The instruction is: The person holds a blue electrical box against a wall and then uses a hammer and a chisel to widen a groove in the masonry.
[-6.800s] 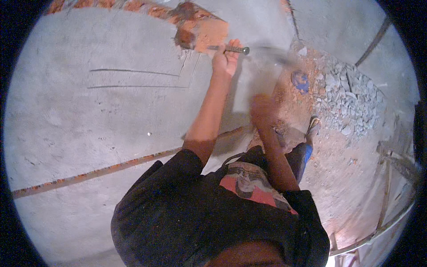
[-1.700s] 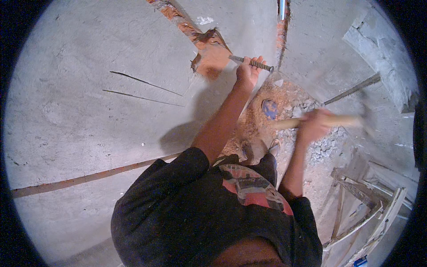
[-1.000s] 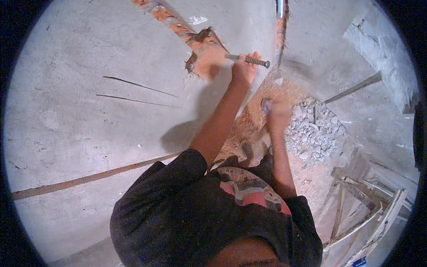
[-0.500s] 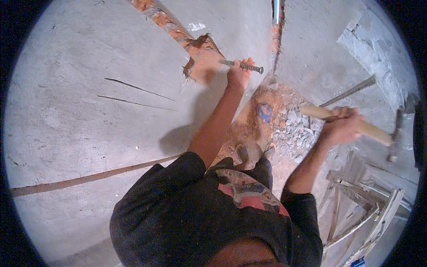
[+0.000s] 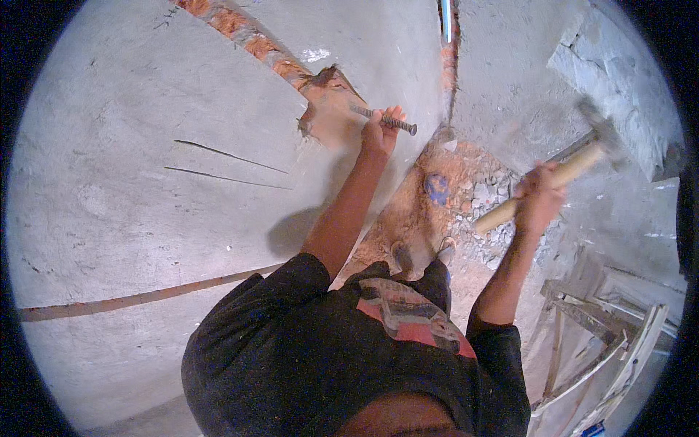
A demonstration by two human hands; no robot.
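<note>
My left hand (image 5: 382, 131) is closed round a ribbed metal chisel (image 5: 403, 125). The chisel's far end lies against or close to the broken hollow (image 5: 328, 102) in the grey plastered wall, where reddish brick shows. Whether its tip touches is hard to see. My right hand (image 5: 540, 198) grips the pale wooden handle of a hammer (image 5: 575, 166). The hammer's metal head is raised to the right, well apart from the chisel, and blurred by motion.
A brick-red channel (image 5: 255, 45) runs from the hollow up the wall. Rubble (image 5: 486, 197) and a blue crumpled thing (image 5: 437, 188) lie on the dusty floor near my feet. A wooden frame (image 5: 590, 328) stands at right. Another groove (image 5: 449, 65) holds a pale pipe.
The hammer has swung round, its head going from the lower right up and away. My right hand has shifted left; my left hand and the chisel have moved slightly left and down.
</note>
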